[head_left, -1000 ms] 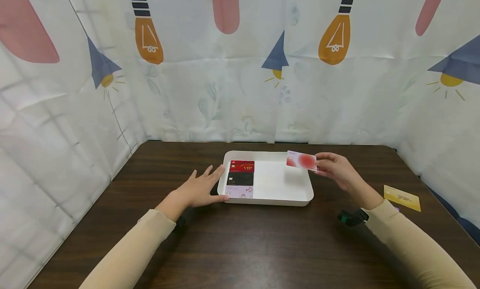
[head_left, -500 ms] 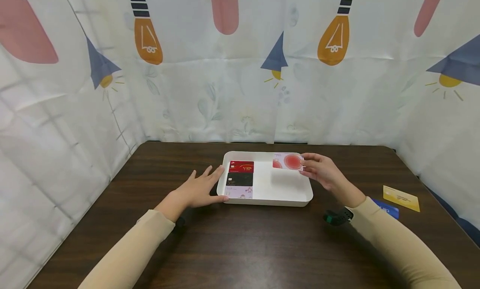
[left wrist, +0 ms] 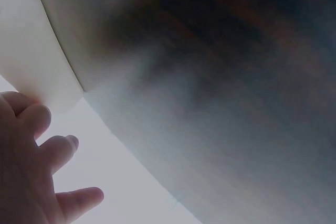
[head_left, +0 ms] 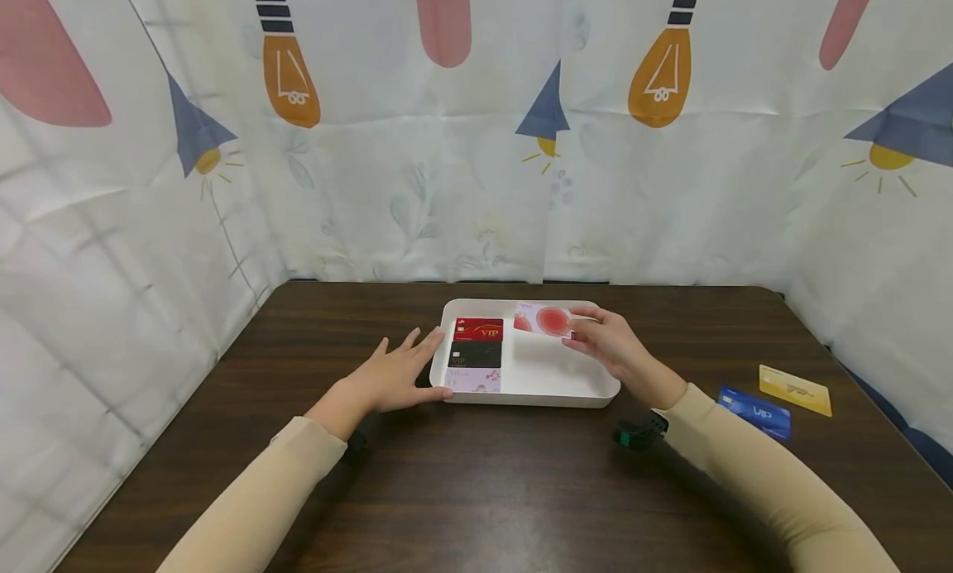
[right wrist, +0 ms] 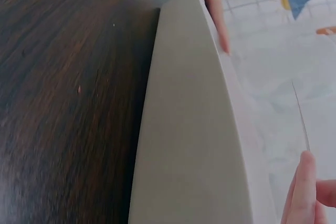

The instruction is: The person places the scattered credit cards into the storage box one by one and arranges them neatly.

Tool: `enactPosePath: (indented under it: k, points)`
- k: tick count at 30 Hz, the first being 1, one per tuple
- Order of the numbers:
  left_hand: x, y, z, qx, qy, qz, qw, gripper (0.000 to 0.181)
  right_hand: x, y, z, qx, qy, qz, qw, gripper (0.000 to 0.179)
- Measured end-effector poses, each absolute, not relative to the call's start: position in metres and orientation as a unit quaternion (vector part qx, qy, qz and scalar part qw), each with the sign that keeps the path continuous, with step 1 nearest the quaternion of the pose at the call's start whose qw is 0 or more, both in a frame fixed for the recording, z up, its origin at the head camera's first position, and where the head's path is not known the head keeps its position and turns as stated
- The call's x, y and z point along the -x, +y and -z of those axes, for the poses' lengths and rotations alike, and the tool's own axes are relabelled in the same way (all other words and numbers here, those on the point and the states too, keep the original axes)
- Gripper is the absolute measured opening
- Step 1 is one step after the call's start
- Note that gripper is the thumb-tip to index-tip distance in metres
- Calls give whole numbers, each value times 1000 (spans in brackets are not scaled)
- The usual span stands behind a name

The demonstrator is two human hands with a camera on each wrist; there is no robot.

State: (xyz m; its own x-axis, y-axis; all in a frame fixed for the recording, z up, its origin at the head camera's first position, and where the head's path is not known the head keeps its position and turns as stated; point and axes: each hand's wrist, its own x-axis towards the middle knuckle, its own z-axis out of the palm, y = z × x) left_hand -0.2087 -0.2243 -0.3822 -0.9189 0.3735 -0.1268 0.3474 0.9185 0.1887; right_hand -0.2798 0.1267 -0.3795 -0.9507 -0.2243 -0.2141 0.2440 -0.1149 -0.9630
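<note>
My right hand (head_left: pixel 609 343) pinches a pink card (head_left: pixel 542 319) with red circles by its right end, over the back of a shallow white tray (head_left: pixel 562 370). In the right wrist view the card (right wrist: pixel 301 114) shows edge-on as a thin line above the tray's wall (right wrist: pixel 184 119). My left hand (head_left: pixel 402 374) rests with fingers spread at the tray's left side, thumb at the front rim. Stacked in a column along the tray's left side lie a red VIP card (head_left: pixel 479 330), a black VIP card (head_left: pixel 476 355) and a pale lilac card (head_left: pixel 473 380).
On the dark wooden table (head_left: pixel 506 482), to the right of the tray, lie a blue VIP card (head_left: pixel 754 413) and a yellow card (head_left: pixel 795 389). A white patterned curtain (head_left: pixel 476 184) hangs behind the table and along both sides.
My right hand has carried the pink card leftward, from the tray's right rim to near the red card. The blue card has come out from behind the right sleeve. My left hand stays put.
</note>
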Motion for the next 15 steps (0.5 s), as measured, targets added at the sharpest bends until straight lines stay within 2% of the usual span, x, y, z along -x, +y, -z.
enactPosePath:
  k: [8, 15]
  points:
    - [209, -225, 382, -186, 976, -84, 80, 107, 283, 115, 382, -16, 627, 764, 150, 50]
    - [209, -224, 381, -186, 975, -87, 82, 107, 287, 105, 385, 48, 631, 759, 153, 47]
